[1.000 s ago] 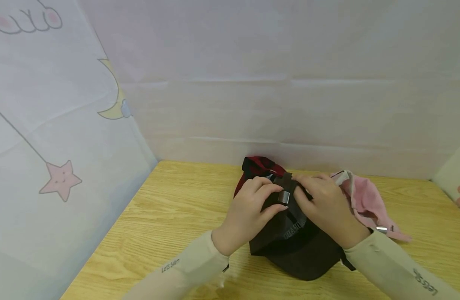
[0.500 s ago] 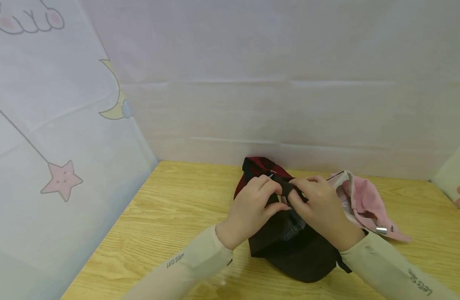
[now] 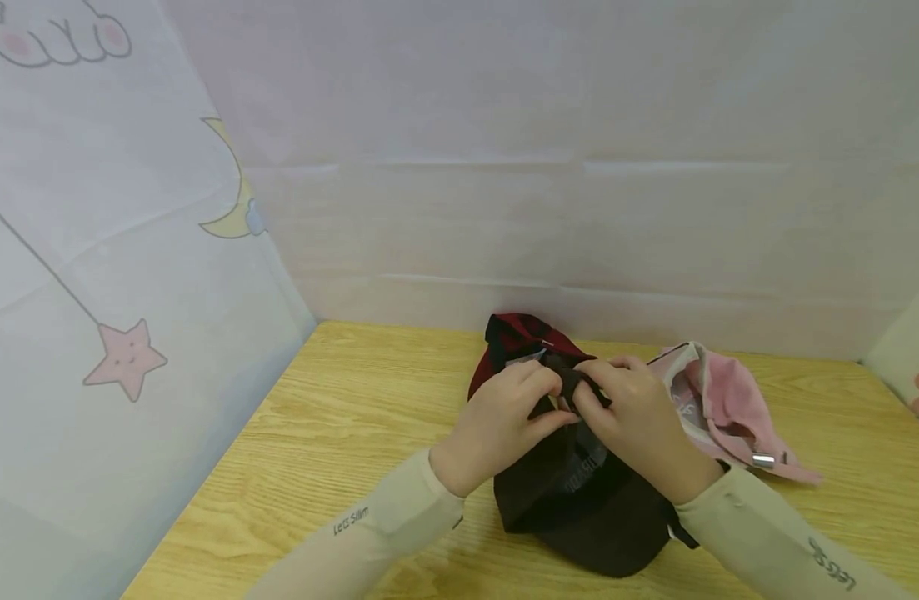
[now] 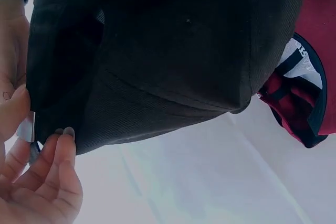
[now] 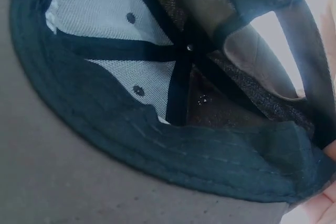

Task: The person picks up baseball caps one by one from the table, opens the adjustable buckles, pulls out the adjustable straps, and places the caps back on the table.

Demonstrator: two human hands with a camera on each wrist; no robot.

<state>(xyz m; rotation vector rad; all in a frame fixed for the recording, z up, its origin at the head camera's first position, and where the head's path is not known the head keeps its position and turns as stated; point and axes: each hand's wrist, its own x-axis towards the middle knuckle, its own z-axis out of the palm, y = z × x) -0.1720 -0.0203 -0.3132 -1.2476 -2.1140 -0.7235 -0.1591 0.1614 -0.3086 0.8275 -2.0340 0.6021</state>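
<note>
A black baseball cap (image 3: 571, 492) sits with its brim toward me and dim raised lettering on its front. My left hand (image 3: 500, 425) pinches the back strap (image 3: 566, 379) between thumb and fingers. Close beside it, my right hand (image 3: 639, 421) pinches the strap from the other side. A silver metal buckle (image 4: 26, 128) shows between fingers in the left wrist view; the hands hide it from the head view. The right wrist view looks into the cap, past its sweatband (image 5: 131, 135) to the pale lining panels (image 5: 110, 11) and the strap opening.
A dark red and black cap (image 3: 526, 327) lies just behind the black one, touching it in this view. To the right is a pink cap (image 3: 736, 392) with a metal buckle. Behind the wooden table (image 3: 339, 417) hangs a pale cloth wall (image 3: 459, 208).
Both hands have drawn the strap down, and its upright end and the buckle are now covered by fingers. The black cap's brim has shifted slightly toward me.
</note>
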